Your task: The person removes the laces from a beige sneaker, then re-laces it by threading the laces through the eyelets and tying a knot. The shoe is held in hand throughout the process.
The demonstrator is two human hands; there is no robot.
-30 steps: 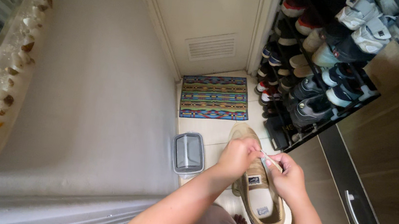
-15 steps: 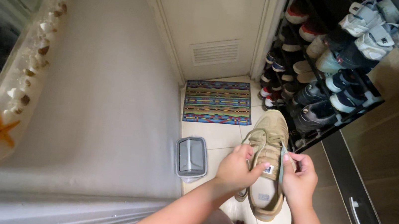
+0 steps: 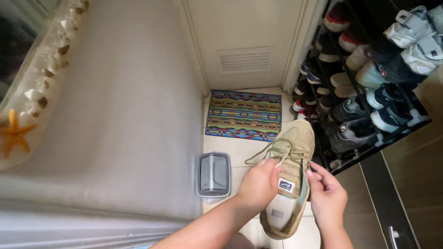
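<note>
Both hands, left hand (image 3: 259,183) and right hand (image 3: 327,196), grip tan sneaker (image 3: 292,166).

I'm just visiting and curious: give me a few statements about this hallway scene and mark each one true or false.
1. Both hands hold a tan lace-up sneaker. True.
2. The left hand grips a brush. False: it pinches the sneaker's lace side.
3. A striped multicoloured doormat lies before the cream door. True.
4. The grey lidded plastic box sits on the shoe rack. False: it stands on the tiled floor, left of the sneaker.
5. The right hand rests on the doormat. False: it touches the sneaker.
</note>
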